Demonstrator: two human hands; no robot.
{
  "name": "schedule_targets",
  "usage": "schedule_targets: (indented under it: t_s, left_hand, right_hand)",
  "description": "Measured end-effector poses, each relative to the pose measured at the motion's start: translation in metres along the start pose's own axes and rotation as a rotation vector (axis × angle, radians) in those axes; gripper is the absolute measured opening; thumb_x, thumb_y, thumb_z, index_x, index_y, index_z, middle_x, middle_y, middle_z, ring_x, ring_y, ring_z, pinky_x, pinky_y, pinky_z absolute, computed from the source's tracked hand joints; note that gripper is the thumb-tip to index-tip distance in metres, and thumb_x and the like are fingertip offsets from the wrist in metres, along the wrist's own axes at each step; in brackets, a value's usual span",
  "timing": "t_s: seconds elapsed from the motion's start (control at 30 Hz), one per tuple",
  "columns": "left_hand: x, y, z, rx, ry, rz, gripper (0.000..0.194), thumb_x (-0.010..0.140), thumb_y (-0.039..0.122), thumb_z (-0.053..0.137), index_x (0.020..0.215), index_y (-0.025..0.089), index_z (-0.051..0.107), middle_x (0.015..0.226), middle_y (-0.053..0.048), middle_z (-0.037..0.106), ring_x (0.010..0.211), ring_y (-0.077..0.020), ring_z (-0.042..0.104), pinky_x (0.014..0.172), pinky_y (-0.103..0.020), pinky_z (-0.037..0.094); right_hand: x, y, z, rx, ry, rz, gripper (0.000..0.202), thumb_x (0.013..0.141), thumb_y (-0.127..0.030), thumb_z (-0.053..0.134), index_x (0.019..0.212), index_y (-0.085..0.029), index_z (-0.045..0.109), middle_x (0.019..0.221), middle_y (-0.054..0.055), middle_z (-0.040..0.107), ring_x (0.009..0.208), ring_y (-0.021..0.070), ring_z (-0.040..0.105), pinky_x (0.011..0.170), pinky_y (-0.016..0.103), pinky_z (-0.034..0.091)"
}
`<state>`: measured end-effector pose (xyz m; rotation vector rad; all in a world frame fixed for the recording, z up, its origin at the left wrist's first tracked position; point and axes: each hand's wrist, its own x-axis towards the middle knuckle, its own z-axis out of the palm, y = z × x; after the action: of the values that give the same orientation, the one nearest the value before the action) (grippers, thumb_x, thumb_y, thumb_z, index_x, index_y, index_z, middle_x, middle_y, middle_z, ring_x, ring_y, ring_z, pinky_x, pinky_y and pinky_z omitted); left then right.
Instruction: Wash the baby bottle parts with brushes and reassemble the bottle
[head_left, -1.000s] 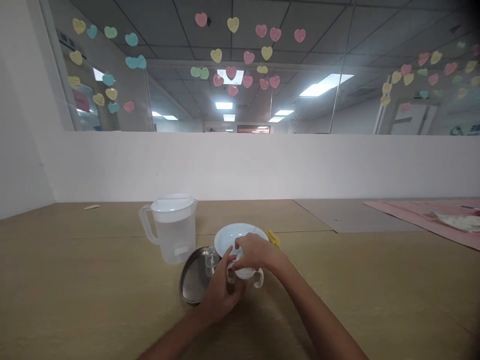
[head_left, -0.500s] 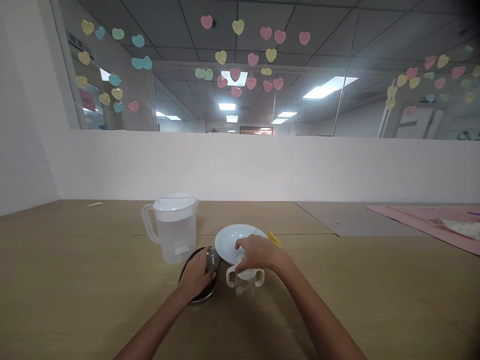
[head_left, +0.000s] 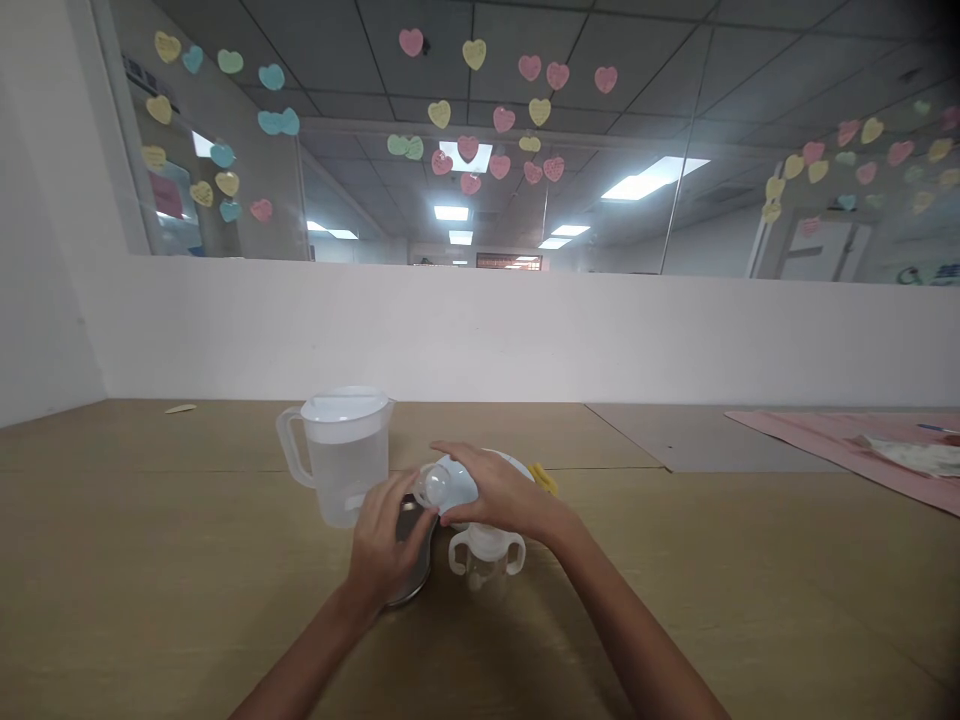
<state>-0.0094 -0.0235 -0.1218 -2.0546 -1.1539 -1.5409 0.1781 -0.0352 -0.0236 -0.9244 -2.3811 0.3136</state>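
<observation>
A clear dome-shaped cap (head_left: 433,485) is held up at the fingertips of my left hand (head_left: 384,535), which pinches its left side. My right hand (head_left: 499,490) is just to the right of the cap, thumb and fingers spread around it; whether they touch it is unclear. Below my right hand stands a clear baby bottle (head_left: 487,562) with two white handles, upright on the table. Under my left hand lies a dark round dish with a shiny metal rim (head_left: 411,598), partly covered. Behind my right hand is a white plate (head_left: 517,461), mostly hidden.
A translucent lidded pitcher (head_left: 349,460) stands at the left. A yellow object (head_left: 543,478) sits by the plate. A pink cloth (head_left: 817,440) lies far right on the wooden table (head_left: 187,560). The white wall (head_left: 480,330) rises behind.
My right hand has moved left and up from the bottle's top. My left hand has lifted off the dark dish, and the clear cap now shows between both hands.
</observation>
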Motion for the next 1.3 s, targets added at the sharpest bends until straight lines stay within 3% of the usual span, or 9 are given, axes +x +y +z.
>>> schedule_targets:
  t_s: [0.07,0.17,0.23,0.33,0.47,0.57,0.67,1.03,1.3]
  left_hand:
    - [-0.005,0.006,0.002,-0.036,0.006,0.021,0.040,0.081,0.030,0.052,0.119,0.023,0.043,0.112,-0.007,0.058,0.105,-0.0231,0.052,0.092,-0.038,0.039]
    - [-0.009,0.014,0.005,-0.066,0.001,-0.067,0.055,0.079,0.034,0.054,0.128,0.022,0.032,0.121,-0.010,0.052,0.113,-0.0256,0.047,0.095,-0.041,0.037]
    - [-0.013,0.019,0.007,-0.115,-0.104,-0.113,0.063,0.079,0.035,0.053,0.133,0.020,0.024,0.130,-0.013,0.044,0.119,-0.0271,0.042,0.097,-0.042,0.035]
    - [-0.022,0.029,0.013,-0.251,-0.352,-0.100,0.064,0.081,0.034,0.050,0.136,0.020,0.019,0.135,-0.014,0.037,0.123,-0.0273,0.037,0.099,-0.044,0.033]
    - [-0.033,0.042,0.018,-0.453,-0.544,-0.214,0.064,0.081,0.036,0.050,0.137,0.024,0.020,0.136,-0.011,0.038,0.122,-0.0251,0.039,0.099,-0.042,0.035]
    - [-0.033,0.048,0.019,-0.552,-0.539,-0.340,0.060,0.081,0.035,0.050,0.135,0.024,0.025,0.132,-0.010,0.043,0.119,-0.0241,0.043,0.097,-0.040,0.037]
    - [-0.029,0.050,0.019,-0.579,-0.535,-0.417,0.057,0.081,0.036,0.051,0.133,0.022,0.031,0.127,-0.010,0.049,0.114,-0.0239,0.046,0.093,-0.039,0.039]
    - [-0.032,0.049,0.024,-0.548,-0.517,-0.470,0.052,0.079,0.040,0.052,0.126,0.021,0.042,0.121,-0.010,0.053,0.104,-0.0239,0.051,0.087,-0.037,0.041]
    - [-0.033,0.052,0.024,-0.575,-0.511,-0.464,0.050,0.080,0.043,0.049,0.124,0.021,0.044,0.105,-0.009,0.058,0.089,-0.0222,0.053,0.075,-0.035,0.046]
  right_hand:
    - [0.001,-0.005,-0.001,0.102,-0.023,-0.107,0.058,0.071,-0.029,0.065,0.125,-0.026,0.044,0.124,0.003,0.052,0.112,0.0187,0.048,0.094,0.031,0.037]
    - [-0.001,-0.005,-0.008,0.164,-0.020,-0.077,0.045,0.071,-0.027,0.063,0.114,-0.026,0.052,0.114,0.002,0.057,0.102,0.0180,0.053,0.088,0.031,0.042]
    - [-0.003,0.000,-0.015,0.185,0.066,-0.016,0.044,0.069,-0.026,0.063,0.111,-0.023,0.052,0.112,0.003,0.056,0.099,0.0168,0.054,0.085,0.030,0.044]
    - [-0.009,0.013,-0.027,0.173,0.142,0.070,0.043,0.068,-0.024,0.062,0.109,-0.019,0.050,0.110,0.006,0.054,0.093,0.0150,0.054,0.081,0.028,0.045]
    - [-0.014,0.028,-0.035,0.142,-0.078,0.179,0.047,0.070,-0.027,0.061,0.115,-0.022,0.048,0.106,0.004,0.054,0.079,0.0127,0.055,0.074,0.028,0.045]
    - [-0.013,0.036,-0.033,0.130,-0.289,0.205,0.048,0.068,-0.034,0.065,0.113,-0.025,0.052,0.103,0.002,0.056,0.080,0.0131,0.055,0.073,0.027,0.045]
    - [-0.011,0.040,-0.030,0.094,-0.388,0.195,0.047,0.064,-0.034,0.068,0.109,-0.025,0.056,0.101,0.002,0.056,0.083,0.0142,0.055,0.071,0.025,0.044]
    - [-0.007,0.043,-0.022,0.040,-0.425,0.132,0.042,0.060,-0.019,0.067,0.102,-0.023,0.058,0.095,0.000,0.057,0.081,0.0130,0.054,0.065,0.021,0.041]
    - [-0.006,0.029,-0.018,-0.121,-0.398,0.155,0.041,0.056,-0.015,0.066,0.095,-0.023,0.055,0.085,-0.002,0.057,0.077,0.0134,0.052,0.057,0.019,0.035]
